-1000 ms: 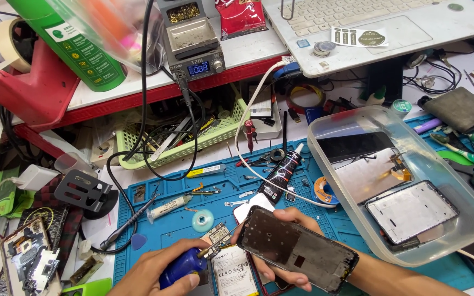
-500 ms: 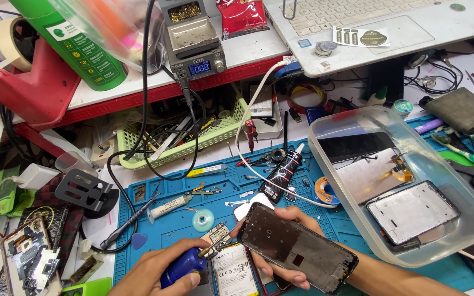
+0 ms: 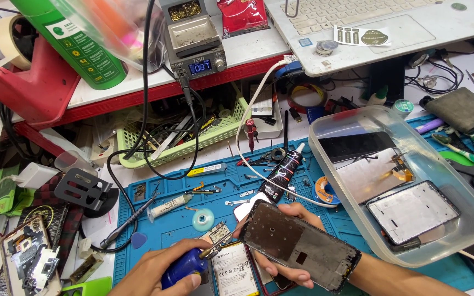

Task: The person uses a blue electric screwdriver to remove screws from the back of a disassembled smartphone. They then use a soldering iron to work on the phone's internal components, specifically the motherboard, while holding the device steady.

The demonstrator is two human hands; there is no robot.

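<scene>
My right hand (image 3: 289,241) grips a dark phone screen panel (image 3: 300,245), lifted and tilted over an opened phone (image 3: 236,271) whose white battery shows. My left hand (image 3: 154,271) holds a blue-handled screwdriver (image 3: 185,266), its tip pointing at a small circuit board (image 3: 218,233) at the top of the phone. Both hands are at the near edge of a blue work mat (image 3: 171,219).
A clear plastic tub (image 3: 325,159) with phone screens and frames sits at the right. A black glue tube (image 3: 280,174), a tape roll (image 3: 203,219), a green tool basket (image 3: 204,140), a soldering station (image 3: 196,41), a white laptop (image 3: 412,27) and cables crowd the bench.
The screen panel has tipped slightly further up and to the right in my right hand. The left hand and screwdriver have barely shifted.
</scene>
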